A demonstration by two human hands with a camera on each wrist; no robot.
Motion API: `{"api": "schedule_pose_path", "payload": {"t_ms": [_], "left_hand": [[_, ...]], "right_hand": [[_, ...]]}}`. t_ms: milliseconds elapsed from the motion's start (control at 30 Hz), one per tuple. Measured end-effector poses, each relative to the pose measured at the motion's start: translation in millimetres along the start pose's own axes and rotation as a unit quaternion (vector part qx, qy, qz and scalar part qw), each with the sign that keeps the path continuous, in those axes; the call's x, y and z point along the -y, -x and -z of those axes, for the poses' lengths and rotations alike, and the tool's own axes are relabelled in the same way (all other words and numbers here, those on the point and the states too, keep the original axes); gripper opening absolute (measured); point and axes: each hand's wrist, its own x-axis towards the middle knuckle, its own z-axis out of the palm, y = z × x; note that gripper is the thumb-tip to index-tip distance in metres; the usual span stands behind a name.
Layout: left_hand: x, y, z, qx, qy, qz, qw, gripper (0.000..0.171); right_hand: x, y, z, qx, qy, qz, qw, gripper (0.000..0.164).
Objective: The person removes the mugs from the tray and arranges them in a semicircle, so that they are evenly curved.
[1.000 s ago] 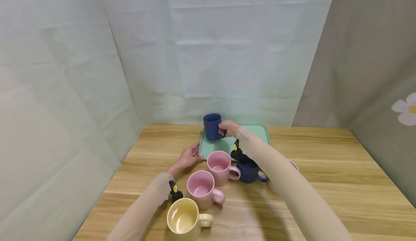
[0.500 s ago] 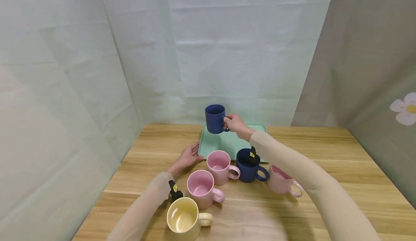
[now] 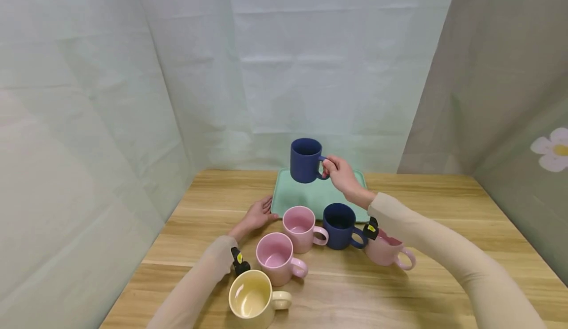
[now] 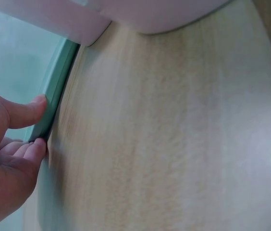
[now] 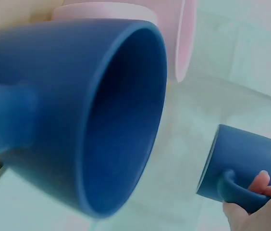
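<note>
In the head view a navy blue mug [image 3: 305, 161] hangs upright above a mint green tray [image 3: 306, 194]. My right hand [image 3: 340, 173] grips it by its handle; the right wrist view shows fingers [image 5: 260, 180] curled through that handle. At the tray's near left corner is my left hand [image 3: 257, 214]. Its thumb [image 4: 32, 110] lies against the tray's rim, and its other fingers curl around the corner below. A second navy mug [image 3: 339, 226] stands at the tray's near edge, under the right wrist.
Beside the second navy mug stand a pink mug [image 3: 299, 228] and, partly behind my right sleeve, another pink mug [image 3: 383, 250]. Nearer are a third pink mug [image 3: 276, 260] and a yellow mug [image 3: 251, 297]. Pale cloth [image 3: 284, 72] hangs behind the wooden table [image 3: 443, 210].
My right hand has lifted the navy mug from the left part of the tray and brought it up, to the right and nearer. The left hand stays at the tray's corner.
</note>
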Motion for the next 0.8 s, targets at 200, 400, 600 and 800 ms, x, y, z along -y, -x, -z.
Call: {"api": "schedule_pose_path", "payload": {"t_ms": [200,400,600,800], "left_hand": [[1.4,-4.4,0.6,-0.003,-0.010,0.000,0.9999,0.075],[3.0,-4.9,-1.2,-0.008,-0.024,0.003,0.9997,0.076],[1.5,-8.0,-1.2,-0.012,-0.025,-0.001,0.9996,0.075],[0.5,-7.0,-2.1,-0.008,-0.036,0.004,0.9993,0.075]], "right_hand": [[5.2,14.6,21.5,-0.006,-0.072,0.022,0.997,0.021],[4.4,34.6,41.8,0.002,-0.084,0.032,0.996,0.022],[6.3,54.8,59.5,0.004,-0.071,0.065,0.995,0.020],[4.1,79.4,71.1,0.013,-0.054,0.084,0.995,0.022]]}}
